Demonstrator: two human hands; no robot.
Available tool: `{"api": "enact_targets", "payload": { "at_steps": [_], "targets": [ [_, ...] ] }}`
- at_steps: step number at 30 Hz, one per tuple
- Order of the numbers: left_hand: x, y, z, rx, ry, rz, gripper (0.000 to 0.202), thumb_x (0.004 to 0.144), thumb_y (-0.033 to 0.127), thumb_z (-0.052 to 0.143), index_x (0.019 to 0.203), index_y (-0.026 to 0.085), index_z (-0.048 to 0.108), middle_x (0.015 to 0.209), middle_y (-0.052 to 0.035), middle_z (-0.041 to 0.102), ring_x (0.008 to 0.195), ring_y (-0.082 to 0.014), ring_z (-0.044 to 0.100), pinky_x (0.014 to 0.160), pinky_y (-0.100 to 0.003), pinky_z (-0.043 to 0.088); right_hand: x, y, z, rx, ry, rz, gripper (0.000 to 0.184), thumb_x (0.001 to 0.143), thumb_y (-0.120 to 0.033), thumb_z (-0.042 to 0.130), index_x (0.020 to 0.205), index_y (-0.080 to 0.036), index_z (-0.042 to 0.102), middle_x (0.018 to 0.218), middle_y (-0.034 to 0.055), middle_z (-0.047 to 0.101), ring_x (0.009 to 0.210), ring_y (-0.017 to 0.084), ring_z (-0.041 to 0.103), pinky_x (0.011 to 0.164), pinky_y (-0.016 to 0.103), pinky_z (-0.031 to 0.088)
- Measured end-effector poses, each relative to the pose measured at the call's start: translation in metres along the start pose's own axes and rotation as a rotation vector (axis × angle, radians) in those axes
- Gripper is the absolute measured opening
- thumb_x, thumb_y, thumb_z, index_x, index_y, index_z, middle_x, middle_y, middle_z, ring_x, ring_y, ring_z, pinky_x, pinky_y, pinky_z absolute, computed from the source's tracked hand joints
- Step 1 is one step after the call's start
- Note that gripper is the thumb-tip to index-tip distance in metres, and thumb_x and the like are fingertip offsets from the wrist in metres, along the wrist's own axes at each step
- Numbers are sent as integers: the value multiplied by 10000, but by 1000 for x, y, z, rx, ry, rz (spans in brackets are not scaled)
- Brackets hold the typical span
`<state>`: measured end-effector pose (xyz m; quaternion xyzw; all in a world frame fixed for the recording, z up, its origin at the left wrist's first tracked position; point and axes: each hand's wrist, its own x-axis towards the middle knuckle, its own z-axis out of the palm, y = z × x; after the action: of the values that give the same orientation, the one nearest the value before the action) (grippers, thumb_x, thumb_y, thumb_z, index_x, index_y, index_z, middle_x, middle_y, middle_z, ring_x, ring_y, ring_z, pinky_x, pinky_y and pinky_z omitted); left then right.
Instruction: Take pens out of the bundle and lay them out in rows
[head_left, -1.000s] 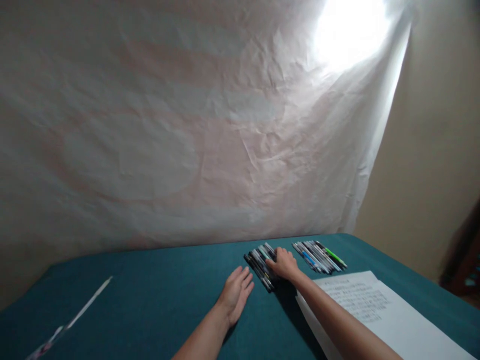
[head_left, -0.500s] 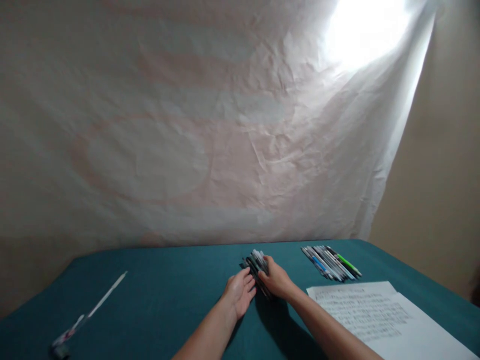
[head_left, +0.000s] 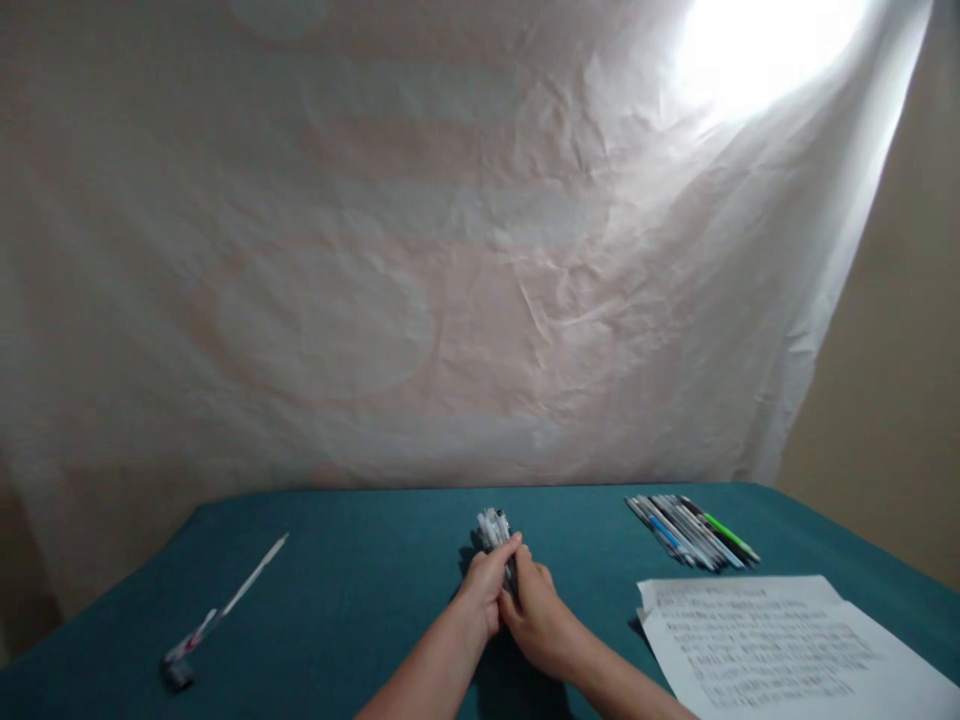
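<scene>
A bundle of pens (head_left: pixel 493 525) is gripped between my two hands at the middle of the table, its pale ends pointing away from me. My left hand (head_left: pixel 484 590) wraps the bundle from the left, fingers curled around it. From the right, my right hand (head_left: pixel 536 615) is closed on the same pens, its thumb and fingers meeting the left hand. The lower part of the bundle is hidden by both hands.
At the right lies a row of pens (head_left: pixel 694 532), one bright green. Handwritten paper sheets (head_left: pixel 765 640) cover the near right. On the left are a thin white stick-like pen (head_left: pixel 255 575) and a small dark object (head_left: pixel 178 675). A pale sheet (head_left: pixel 480 300) hangs behind the table.
My left hand was open beside the pens and has closed around them. The bundle is now held between both hands and stands more upright. The view has shifted slightly left.
</scene>
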<state>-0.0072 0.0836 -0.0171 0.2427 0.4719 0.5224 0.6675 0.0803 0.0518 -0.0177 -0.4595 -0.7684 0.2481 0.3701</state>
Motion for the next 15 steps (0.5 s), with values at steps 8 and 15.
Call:
{"api": "enact_targets", "payload": {
  "at_steps": [8,15],
  "targets": [
    [-6,18,-16,276,109,78,164,684,308,510,607,163,510,525,-10,562,499,-132,558,540,-263,467,-12,-24,-12,162,-91,-129,429,804,-324,410,1214,-198,394,1231,71,432,1152,207,347,985,373,268],
    [-22,84,-92,879,351,127,149,674,224,570,793,138,544,630,1,581,518,-117,545,530,-261,452,-24,-12,10,215,29,-124,308,809,-337,399,1084,-214,464,1178,75,419,1134,191,356,973,362,293]
  ]
}}
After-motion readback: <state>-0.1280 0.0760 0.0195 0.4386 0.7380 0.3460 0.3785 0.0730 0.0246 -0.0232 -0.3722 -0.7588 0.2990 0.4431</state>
